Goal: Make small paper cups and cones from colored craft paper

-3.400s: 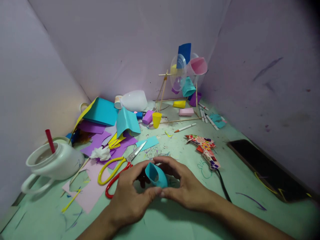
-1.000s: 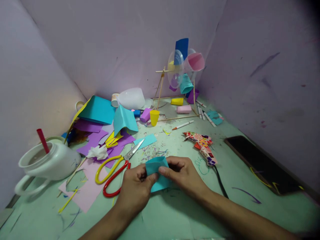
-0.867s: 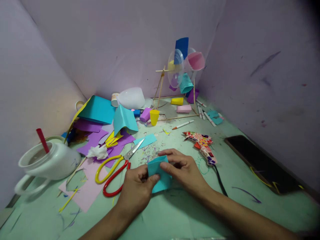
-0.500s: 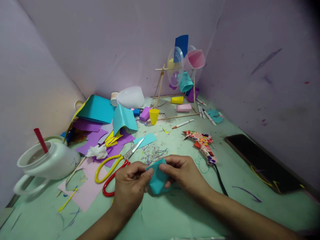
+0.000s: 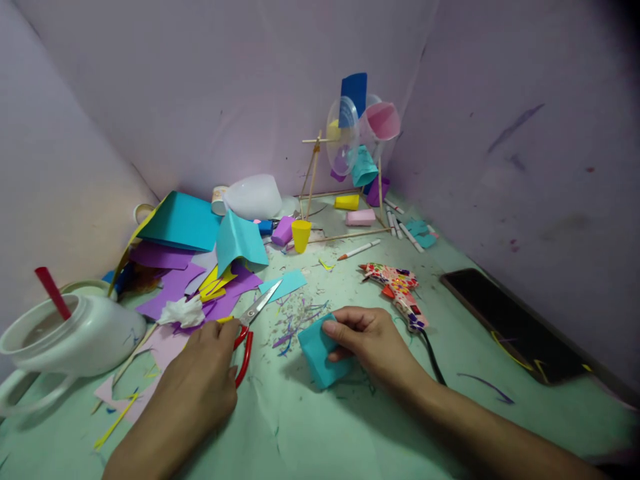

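My right hand (image 5: 365, 343) pinches a folded light-blue paper cup (image 5: 323, 353) between thumb and fingers, just above the table. The cup is tilted, one flat side toward me. My left hand (image 5: 205, 373) lies over the handles of a pair of scissors (image 5: 255, 310), fingers curled round them. The red handle loop shows beside the fingers; most of the yellow one is hidden under the hand. The blades point away to the right, their tips by a light-blue paper strip (image 5: 285, 285).
Paper scraps (image 5: 173, 287) and a white jug (image 5: 87, 333) lie at left. A stick frame (image 5: 314, 173) with a clear disc wheel (image 5: 343, 143) stands behind. A yellow paper cup (image 5: 301, 237), a patterned glue gun (image 5: 397, 287) and a phone (image 5: 505, 327) are around.
My left hand has let go of the light-blue paper cup and moved left onto the scissors, whose red handle has swung right. The right hand keeps the cup, now turned. The view shifted slightly.
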The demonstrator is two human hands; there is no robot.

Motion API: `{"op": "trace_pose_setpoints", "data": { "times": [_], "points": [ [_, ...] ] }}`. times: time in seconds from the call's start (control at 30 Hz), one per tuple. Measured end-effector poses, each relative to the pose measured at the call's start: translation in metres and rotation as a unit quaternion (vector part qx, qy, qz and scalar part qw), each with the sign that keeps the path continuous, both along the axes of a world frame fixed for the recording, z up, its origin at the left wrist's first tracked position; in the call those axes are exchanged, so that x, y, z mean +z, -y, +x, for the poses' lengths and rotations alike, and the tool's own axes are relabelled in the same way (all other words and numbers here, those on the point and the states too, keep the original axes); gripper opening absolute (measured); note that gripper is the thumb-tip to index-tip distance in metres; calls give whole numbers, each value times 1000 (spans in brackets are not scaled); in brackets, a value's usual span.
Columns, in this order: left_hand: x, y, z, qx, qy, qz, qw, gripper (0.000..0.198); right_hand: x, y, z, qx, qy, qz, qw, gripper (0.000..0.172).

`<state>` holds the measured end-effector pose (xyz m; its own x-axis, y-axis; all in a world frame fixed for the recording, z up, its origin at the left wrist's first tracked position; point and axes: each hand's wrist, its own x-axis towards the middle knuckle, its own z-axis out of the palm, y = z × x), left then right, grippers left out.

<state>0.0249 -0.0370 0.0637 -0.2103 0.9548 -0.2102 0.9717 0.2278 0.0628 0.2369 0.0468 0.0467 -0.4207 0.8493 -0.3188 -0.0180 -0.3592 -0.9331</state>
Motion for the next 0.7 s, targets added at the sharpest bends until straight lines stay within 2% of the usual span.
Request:
{"op": "trace_pose_setpoints", "data": {
  "times": [0.17, 0.33, 0.43, 0.6, 0.7],
  "points": [
    [-3, -6, 6, 54, -62, -32, 996, 46, -1, -2, 2, -4, -13, 5, 1000, 27],
    [0, -8, 4, 59, -80, -55, 994, 39, -3, -1, 1, -15, -63, 0, 998, 42],
    [0, -10, 0, 65, -77, -48, 994, 41, -1, 0, 0, 3, -54, 7, 999, 43],
    [7, -8, -4, 95, -41, 18, 994, 51, 1, -4, 1, -1, -35, 9, 999, 37],
    [13, -5, -2, 119, 45, 118, 985, 46, 3, -6, 2, -8, -42, 2, 999, 34]
  ]
}}
